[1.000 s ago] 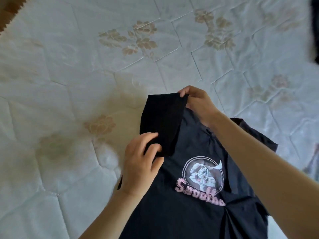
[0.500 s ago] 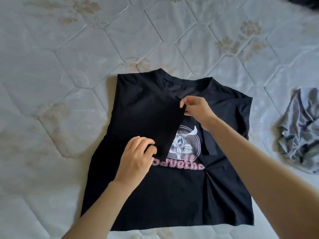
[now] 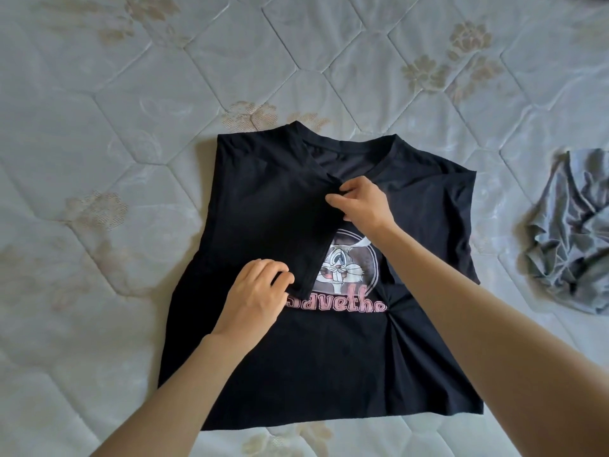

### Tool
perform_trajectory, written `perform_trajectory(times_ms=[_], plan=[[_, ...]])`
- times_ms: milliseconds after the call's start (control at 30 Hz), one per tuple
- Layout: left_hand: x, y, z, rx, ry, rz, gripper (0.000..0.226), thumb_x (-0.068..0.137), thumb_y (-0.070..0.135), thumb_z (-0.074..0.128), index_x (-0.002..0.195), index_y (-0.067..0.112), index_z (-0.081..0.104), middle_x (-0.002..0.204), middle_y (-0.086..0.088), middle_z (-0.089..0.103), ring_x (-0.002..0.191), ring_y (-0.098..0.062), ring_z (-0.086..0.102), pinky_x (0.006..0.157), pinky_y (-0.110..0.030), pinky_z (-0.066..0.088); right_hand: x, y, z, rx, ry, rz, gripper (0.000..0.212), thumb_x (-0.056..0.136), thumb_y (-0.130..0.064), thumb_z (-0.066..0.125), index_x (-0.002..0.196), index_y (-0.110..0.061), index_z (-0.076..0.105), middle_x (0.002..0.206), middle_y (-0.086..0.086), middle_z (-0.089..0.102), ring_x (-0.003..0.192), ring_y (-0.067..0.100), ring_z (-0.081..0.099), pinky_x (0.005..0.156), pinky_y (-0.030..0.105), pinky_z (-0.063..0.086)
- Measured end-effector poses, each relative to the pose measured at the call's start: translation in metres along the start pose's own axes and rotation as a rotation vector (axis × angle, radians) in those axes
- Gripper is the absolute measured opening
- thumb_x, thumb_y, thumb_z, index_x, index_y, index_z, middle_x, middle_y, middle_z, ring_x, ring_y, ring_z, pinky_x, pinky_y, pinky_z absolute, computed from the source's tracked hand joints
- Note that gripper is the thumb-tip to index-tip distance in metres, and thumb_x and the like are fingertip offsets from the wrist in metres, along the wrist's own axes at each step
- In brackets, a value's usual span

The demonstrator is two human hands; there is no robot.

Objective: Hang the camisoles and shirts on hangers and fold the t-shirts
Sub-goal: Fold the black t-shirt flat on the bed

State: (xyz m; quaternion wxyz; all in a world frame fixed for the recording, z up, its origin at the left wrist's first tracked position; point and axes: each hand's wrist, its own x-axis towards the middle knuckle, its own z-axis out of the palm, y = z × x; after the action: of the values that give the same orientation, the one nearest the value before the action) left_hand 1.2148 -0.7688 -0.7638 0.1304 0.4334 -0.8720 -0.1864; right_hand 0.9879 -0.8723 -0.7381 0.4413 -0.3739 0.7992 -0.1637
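Head view: nearest, the left hand (image 3: 260, 291) pinches the lower corner of the folded-in sleeve (image 3: 280, 219) of the black t-shirt (image 3: 329, 374), which is spread front up on the mattress (image 3: 99, 159). Further, the upper corner is pinched by the right hand (image 3: 361, 201). Only this first fold is made; the other side is judged left. At the right, a grey garment (image 3: 570, 232) lies crumpled, not handled.

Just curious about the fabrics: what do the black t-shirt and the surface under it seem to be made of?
The black t-shirt looks like soft matte cotton-type knit: it creases and folds limply. The mattress looks like quilted woven fabric with a slight sheen, with stitched hexagons and beige flower patterns. The exact fibres cannot be told.
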Motion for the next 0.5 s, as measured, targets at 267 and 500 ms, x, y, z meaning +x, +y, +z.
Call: perform_trajectory(times_ms=[267,500], plan=[[-0.012,0.000,0.003,-0.013,0.034,0.040,0.014,0.079,0.002,0.071,0.091,0.009,0.070,0.097,-0.004,0.066,0.093,-0.021,0.063,0.094,-0.034,0.049,-0.008,0.013,-0.002,0.066,-0.001,0.038,0.017,0.083,-0.009,0.073,0.096,-0.017,0.065,0.084,-0.005,0.065,0.068,0.012,0.063,0.085,0.041,0.058],[-0.014,0.000,-0.002,-0.085,-0.002,-0.036,0.031,0.095,0.028,0.052,0.112,0.006,0.067,0.120,-0.009,0.062,0.117,-0.024,0.057,0.108,-0.044,0.040,-0.020,0.003,0.008,-0.255,0.178,-0.212,0.019,0.089,-0.028,0.064,0.106,-0.018,0.066,0.104,-0.007,0.063,0.100,0.012,0.059,0.082,0.027,0.046]])
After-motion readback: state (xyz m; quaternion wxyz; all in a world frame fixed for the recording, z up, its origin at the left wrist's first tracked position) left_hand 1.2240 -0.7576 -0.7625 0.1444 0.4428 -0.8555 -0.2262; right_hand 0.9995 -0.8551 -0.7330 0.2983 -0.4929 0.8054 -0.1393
